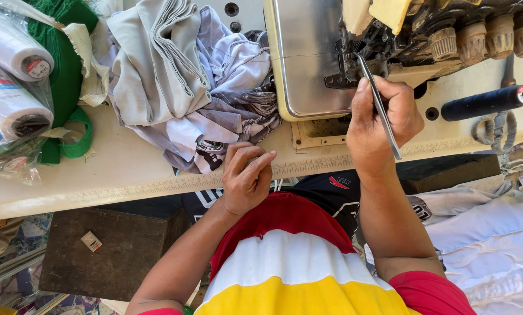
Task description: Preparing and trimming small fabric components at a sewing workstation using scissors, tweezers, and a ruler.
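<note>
Tweezers (380, 108) are being gripped by the right hand's (384, 119) fingers, their tips being pointed into the sewing machine (308, 58) on the table (116, 169), apparently to reach its threading parts, while the left hand (247, 178) is being kept loosely curled, holding nothing visible, beside the cloth pile (185, 87).

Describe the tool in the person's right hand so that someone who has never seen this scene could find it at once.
Start at the sewing machine at the top of the table. Just below its metal plate, the right hand is raised to the needle area, holding tweezers. They are thin, silver and straight, tips pointing into the machine, unlike the thick dark spool lying to the right.
</note>
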